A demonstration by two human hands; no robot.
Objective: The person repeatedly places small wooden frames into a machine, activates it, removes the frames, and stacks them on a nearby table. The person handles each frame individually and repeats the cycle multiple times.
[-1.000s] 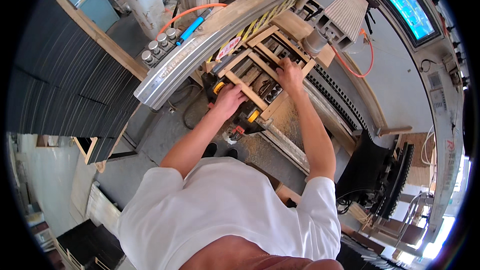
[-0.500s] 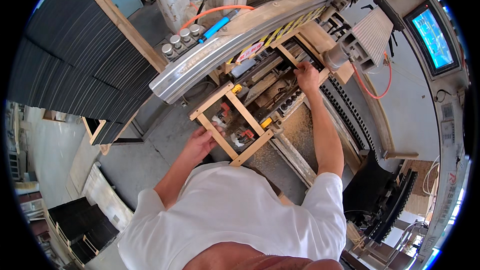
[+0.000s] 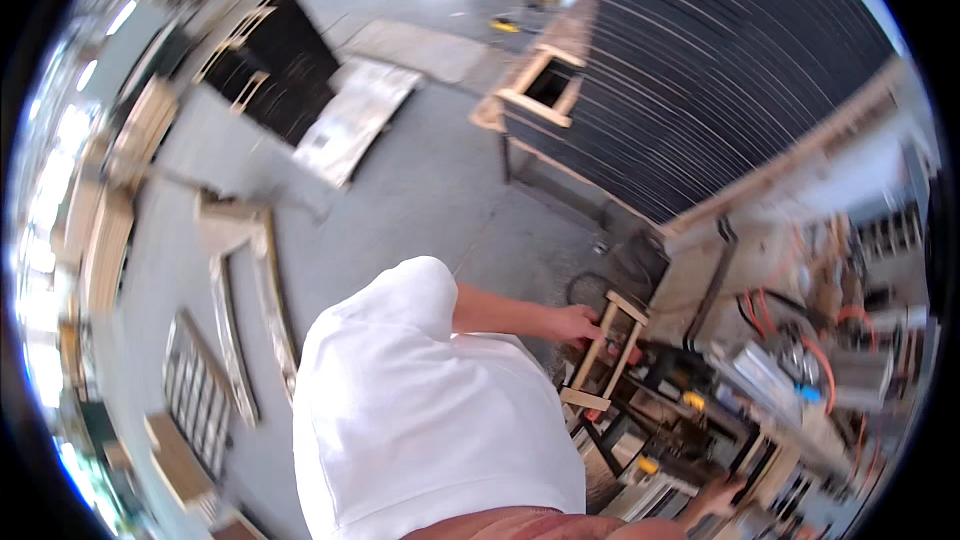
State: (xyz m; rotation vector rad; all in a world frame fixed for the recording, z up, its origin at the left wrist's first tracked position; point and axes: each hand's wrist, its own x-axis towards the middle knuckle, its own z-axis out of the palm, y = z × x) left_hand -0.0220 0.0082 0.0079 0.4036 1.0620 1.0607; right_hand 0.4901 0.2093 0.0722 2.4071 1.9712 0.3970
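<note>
In the middle right, my left hand (image 3: 574, 324) is closed on the long rail of a small rectangular wooden frame (image 3: 592, 360), near its far end. The frame has two long rails and two short end pieces, and it stands tilted beside the woodworking machine (image 3: 690, 420). At the lower right, my right hand (image 3: 716, 500) reaches over the machine beside a second pale wooden piece (image 3: 772, 475). Motion blur smears its fingers, so its grip is unclear. Yellow and red clamp parts lie between my hands.
A tall stack of black-sided frames (image 3: 720, 70) rises at the upper right, with one pale frame (image 3: 540, 90) at its corner. Orange hoses (image 3: 822, 365) and a metal beam (image 3: 765, 380) crowd the right. A pallet jack (image 3: 230, 270), a metal grate (image 3: 195, 390) and a white board (image 3: 360, 115) lie leftward.
My view has swung to the left, so the machine now sits at the lower right and the black stack at the upper right. My left hand stays on the wooden frame.
</note>
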